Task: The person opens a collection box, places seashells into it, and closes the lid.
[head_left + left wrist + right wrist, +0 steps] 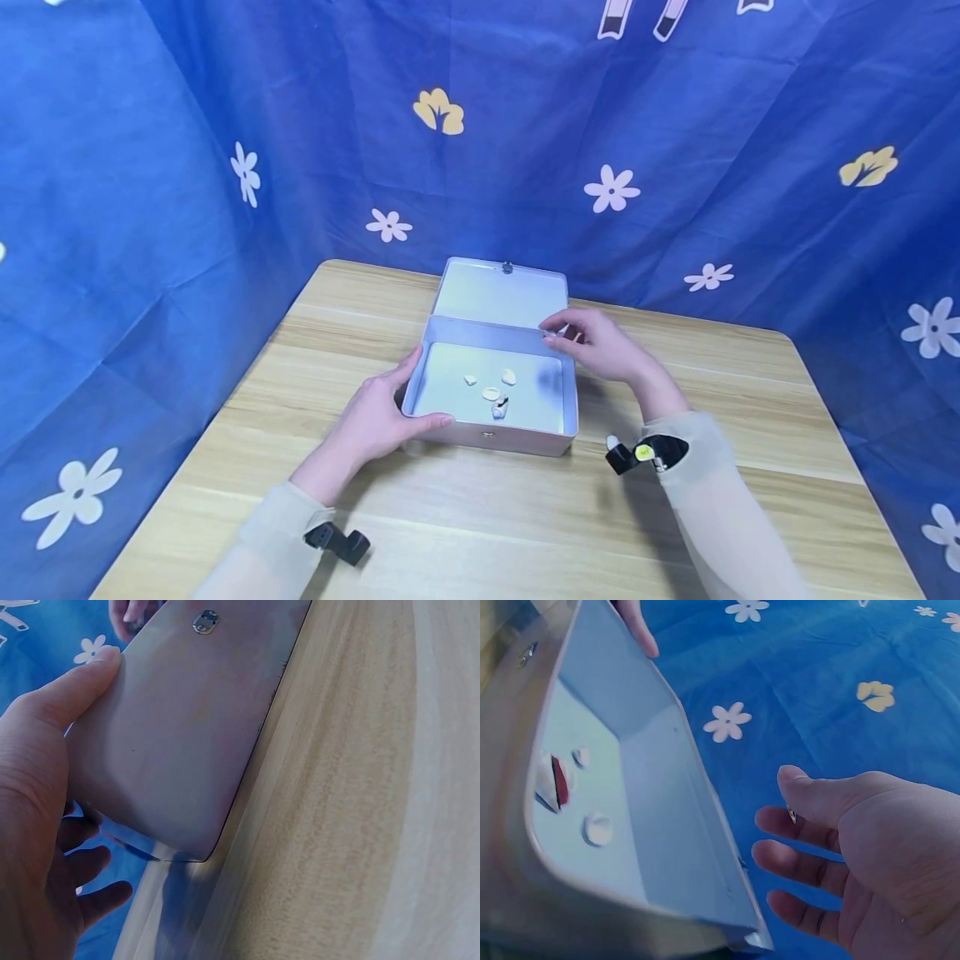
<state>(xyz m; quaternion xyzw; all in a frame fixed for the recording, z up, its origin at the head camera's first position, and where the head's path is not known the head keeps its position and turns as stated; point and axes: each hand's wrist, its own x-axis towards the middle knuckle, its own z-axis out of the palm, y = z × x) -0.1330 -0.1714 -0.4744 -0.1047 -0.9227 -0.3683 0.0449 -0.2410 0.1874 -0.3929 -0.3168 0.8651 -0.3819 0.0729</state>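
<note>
A shallow metal box (480, 439) stands on the table with its lid (502, 292) folded back. Inside lie several small white shell-like pieces, among them an oval one (491, 393) and one with a dark patch (500, 407), which looks red in the right wrist view. My left hand (378, 417) grips the box's near left corner, thumb on the front rim and fingers along the side. Above the box's right rim, near the lid hinge, my right hand (592, 343) pinches a small pale piece (792, 814) between thumb and index finger. Its kind is mostly hidden.
Around the box spreads a light wooden table (675, 533). A blue cloth with flowers (525, 167) hangs behind and at both sides of it. Small black cameras (337, 542) sit on both wrists. The box's small metal latch (205, 622) is on its front.
</note>
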